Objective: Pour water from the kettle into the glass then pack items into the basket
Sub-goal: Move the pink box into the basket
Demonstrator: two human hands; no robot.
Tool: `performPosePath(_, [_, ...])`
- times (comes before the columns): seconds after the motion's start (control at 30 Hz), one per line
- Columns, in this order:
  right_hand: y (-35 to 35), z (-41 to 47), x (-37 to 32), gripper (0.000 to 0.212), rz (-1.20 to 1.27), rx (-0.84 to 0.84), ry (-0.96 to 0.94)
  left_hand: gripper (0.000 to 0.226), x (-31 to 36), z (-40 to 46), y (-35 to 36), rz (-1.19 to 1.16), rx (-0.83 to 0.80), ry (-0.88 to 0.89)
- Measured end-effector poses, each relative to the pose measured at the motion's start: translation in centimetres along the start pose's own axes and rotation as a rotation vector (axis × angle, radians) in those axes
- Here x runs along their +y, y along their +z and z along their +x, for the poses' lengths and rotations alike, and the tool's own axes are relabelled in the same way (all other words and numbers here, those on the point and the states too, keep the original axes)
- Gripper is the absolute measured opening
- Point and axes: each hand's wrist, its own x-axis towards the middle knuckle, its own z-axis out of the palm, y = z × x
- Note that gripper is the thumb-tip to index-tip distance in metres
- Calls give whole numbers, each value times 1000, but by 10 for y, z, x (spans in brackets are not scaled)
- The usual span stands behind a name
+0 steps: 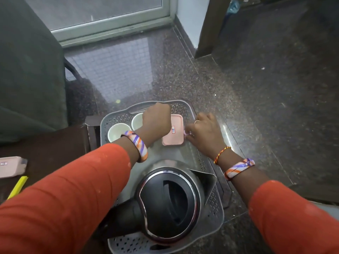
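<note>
A grey perforated basket sits on a dark wooden table. In its near end stands a steel kettle with a black lid. At its far end are two white cups and a pink lidded box. My left hand hovers over the far end, between the second cup and the box. Its fingers curl downward out of sight. My right hand is at the box's right edge, fingertips pinched on a small pink tab there.
On the table at the left lie another pink box and a yellow object. A dark cushioned seat stands at the far left. Speckled stone floor runs to the right and ahead, up to a glass door.
</note>
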Motion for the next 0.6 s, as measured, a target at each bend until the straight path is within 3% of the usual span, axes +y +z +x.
performPosePath(0.23, [8,1,-3,18,-49,37,-19,25,-1,0,3,272,36,88])
performPosePath(0.4, [-14,-4,-4,19,63,39,8,36,-8,-17,-16,147,31,133])
performPosePath(0.6, [-95,0,-37,19,310,37,30,40,-36,-61,-64,-53,-62,229])
